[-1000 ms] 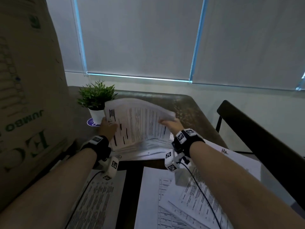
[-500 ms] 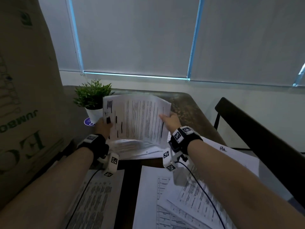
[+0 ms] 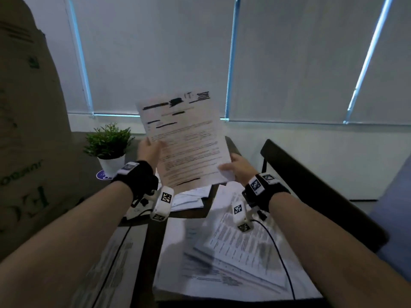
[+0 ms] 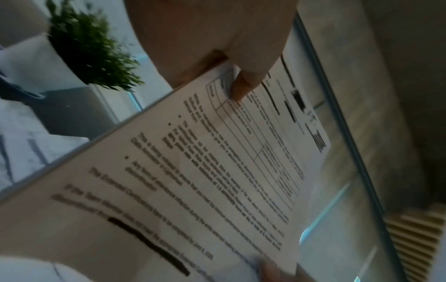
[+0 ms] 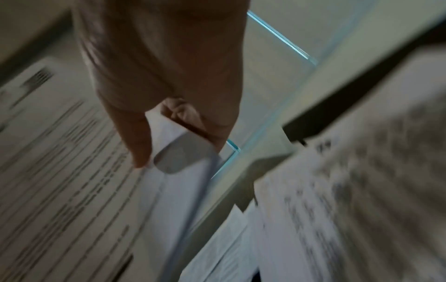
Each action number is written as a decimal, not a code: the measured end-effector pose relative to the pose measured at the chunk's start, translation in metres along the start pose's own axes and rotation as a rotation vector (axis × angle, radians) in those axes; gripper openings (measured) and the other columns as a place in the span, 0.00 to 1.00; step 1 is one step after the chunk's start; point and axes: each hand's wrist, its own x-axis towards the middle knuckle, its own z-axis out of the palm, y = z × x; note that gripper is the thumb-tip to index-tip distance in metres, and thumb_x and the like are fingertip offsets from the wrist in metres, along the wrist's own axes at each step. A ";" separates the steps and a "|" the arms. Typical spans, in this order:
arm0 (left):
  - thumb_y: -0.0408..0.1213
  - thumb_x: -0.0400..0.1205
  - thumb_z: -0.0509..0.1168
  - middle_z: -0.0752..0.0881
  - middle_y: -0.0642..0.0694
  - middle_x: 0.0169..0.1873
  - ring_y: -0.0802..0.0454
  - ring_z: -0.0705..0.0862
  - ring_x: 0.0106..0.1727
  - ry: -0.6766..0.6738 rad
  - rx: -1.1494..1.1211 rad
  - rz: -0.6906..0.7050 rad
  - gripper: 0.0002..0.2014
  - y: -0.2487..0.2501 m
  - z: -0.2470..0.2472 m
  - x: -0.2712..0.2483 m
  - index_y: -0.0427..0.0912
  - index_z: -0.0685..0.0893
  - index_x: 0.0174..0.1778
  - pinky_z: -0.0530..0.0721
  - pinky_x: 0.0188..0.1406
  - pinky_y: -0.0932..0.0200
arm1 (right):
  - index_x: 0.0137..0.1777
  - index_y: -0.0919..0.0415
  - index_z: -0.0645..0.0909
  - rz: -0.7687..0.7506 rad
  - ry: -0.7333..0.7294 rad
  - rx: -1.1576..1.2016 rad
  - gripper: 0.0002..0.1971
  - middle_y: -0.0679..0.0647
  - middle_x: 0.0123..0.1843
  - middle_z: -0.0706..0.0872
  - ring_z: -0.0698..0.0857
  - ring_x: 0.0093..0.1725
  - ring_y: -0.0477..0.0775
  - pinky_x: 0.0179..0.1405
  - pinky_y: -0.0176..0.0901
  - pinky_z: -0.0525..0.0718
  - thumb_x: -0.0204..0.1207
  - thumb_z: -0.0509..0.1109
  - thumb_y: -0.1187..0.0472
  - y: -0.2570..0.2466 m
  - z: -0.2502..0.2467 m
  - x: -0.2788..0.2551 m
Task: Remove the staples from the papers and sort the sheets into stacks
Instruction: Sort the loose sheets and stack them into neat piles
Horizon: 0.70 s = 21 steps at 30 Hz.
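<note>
I hold a printed bundle of papers [image 3: 184, 138] upright above the table, its text facing me. My left hand [image 3: 149, 150] pinches its left edge, thumb on the front, as the left wrist view shows [image 4: 241, 85]. My right hand [image 3: 236, 168] grips the lower right corner, where the sheets [image 5: 178, 152] curl under the thumb. No staple can be made out. Below lies a loose pile of sheets [image 3: 189, 197] at mid-table. A larger spread of printed pages [image 3: 233, 258] lies near me, and one sheet [image 3: 106, 263] at the left.
A small potted plant [image 3: 109, 147] in a white pot stands at the back left of the dark table [image 3: 153, 241]. A tall cardboard box [image 3: 29, 152] fills the left side. A black chair back [image 3: 315, 190] stands at the right. Window blinds hang behind.
Both hands have lifted the bundle off the mid-table pile and turned it upright, from lying sideways and low to standing with its header at the top.
</note>
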 end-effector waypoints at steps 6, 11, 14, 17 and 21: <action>0.26 0.80 0.58 0.84 0.47 0.51 0.48 0.83 0.52 -0.097 0.035 0.171 0.14 0.024 0.050 -0.073 0.45 0.78 0.56 0.81 0.53 0.52 | 0.68 0.69 0.78 -0.176 0.070 0.037 0.25 0.64 0.64 0.86 0.86 0.63 0.66 0.63 0.61 0.85 0.70 0.76 0.75 -0.018 -0.033 -0.062; 0.39 0.71 0.58 0.83 0.42 0.43 0.46 0.80 0.44 -0.135 0.155 0.110 0.14 -0.025 0.063 -0.127 0.40 0.80 0.50 0.78 0.44 0.54 | 0.65 0.68 0.82 -0.043 0.044 0.040 0.24 0.61 0.58 0.90 0.89 0.57 0.62 0.53 0.51 0.90 0.69 0.77 0.77 0.023 -0.060 -0.124; 0.35 0.79 0.59 0.84 0.39 0.52 0.43 0.80 0.49 -0.211 0.433 -0.030 0.10 -0.066 0.064 -0.154 0.41 0.79 0.54 0.75 0.46 0.55 | 0.61 0.64 0.83 0.014 0.054 0.052 0.19 0.54 0.54 0.91 0.89 0.58 0.60 0.55 0.52 0.89 0.72 0.74 0.77 0.054 -0.067 -0.149; 0.30 0.82 0.57 0.82 0.34 0.51 0.38 0.80 0.51 -0.218 0.580 0.072 0.10 -0.064 0.074 -0.153 0.36 0.76 0.57 0.72 0.44 0.53 | 0.66 0.64 0.82 -0.001 0.191 0.024 0.22 0.59 0.60 0.89 0.87 0.62 0.65 0.61 0.63 0.86 0.72 0.80 0.65 0.055 -0.072 -0.145; 0.29 0.83 0.54 0.79 0.39 0.48 0.40 0.79 0.50 -0.236 0.642 0.104 0.13 -0.043 0.098 -0.135 0.34 0.72 0.63 0.73 0.43 0.52 | 0.60 0.64 0.83 0.045 0.428 -0.079 0.18 0.60 0.59 0.89 0.87 0.57 0.61 0.61 0.62 0.86 0.72 0.77 0.61 0.046 -0.087 -0.135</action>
